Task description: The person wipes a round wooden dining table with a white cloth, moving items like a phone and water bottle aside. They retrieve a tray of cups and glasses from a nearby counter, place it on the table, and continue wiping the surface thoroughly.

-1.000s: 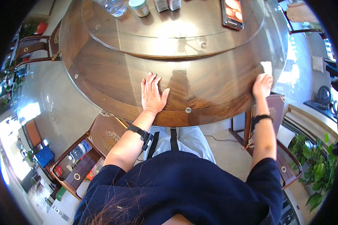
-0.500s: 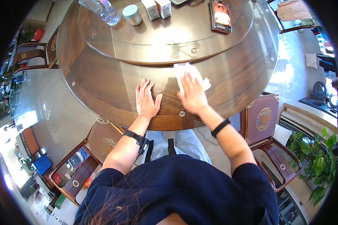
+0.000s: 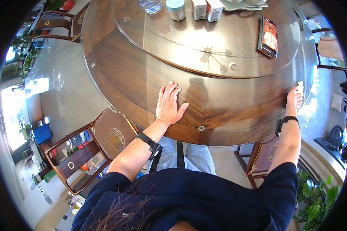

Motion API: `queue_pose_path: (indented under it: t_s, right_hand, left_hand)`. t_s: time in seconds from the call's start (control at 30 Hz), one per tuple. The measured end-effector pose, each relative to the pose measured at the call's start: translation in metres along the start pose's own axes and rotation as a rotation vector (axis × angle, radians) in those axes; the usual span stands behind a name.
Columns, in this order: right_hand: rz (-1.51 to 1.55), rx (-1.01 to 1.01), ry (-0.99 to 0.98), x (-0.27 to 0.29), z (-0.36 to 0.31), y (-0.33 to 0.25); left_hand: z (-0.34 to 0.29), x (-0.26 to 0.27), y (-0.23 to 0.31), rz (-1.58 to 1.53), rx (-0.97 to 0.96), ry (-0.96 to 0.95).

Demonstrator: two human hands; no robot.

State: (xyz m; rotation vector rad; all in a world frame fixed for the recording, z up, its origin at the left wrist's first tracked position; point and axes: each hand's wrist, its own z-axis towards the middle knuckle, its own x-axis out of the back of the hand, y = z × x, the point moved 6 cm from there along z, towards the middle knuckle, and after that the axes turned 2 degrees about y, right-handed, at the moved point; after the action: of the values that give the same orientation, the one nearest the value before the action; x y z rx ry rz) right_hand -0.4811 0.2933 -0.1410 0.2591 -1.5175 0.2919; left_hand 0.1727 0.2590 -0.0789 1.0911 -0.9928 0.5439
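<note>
My left hand (image 3: 169, 104) lies flat on the glass-covered wooden tabletop (image 3: 142, 92), fingers stretched out, holding nothing. Far to the right, at the round table's edge, my right hand (image 3: 294, 99) is closed around a crumpled white tissue (image 3: 300, 87). Only a small piece of the tissue shows past the fingers; the rest is hidden. A streaky sheen runs over the wood between my two hands.
On the raised glass turntable (image 3: 165, 50) are a clear bottle (image 3: 150, 5), a jar with a pale blue lid (image 3: 176, 9), two small cartons (image 3: 206, 9), a tray (image 3: 243, 5) and a phone (image 3: 268, 37). Chairs (image 3: 115, 133) stand against the table; leafy plants (image 3: 316, 202) are at lower right.
My right hand has swept the tissue from the table's middle to its right edge. The left hand still rests flat on the table. The view has shifted to the right.
</note>
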Motion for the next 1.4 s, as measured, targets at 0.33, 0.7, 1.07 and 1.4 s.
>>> queue_pose_path:
  t_s: [0.33,0.7,1.07,1.4]
  right_hand:
    - [-0.279,0.995,0.165,-0.012,-0.178,-0.199]
    - [0.403,1.417,-0.134,0.073,-0.483,-0.259]
    - [0.069,0.746,0.006,0.046,-0.227,-0.077]
    - [0.0,0.482,0.069,0.027,-0.457,0.009]
  left_hand:
    - [0.0,-0.001,0.003,0.006,0.025,-0.015]
    - [-0.006,0.002,-0.002,-0.139,-0.03,0.145]
    - [-0.02,0.052,-0.038,-0.414,-0.078,0.187]
    - [-0.052,0.133,-0.159,-0.429,0.033,0.271]
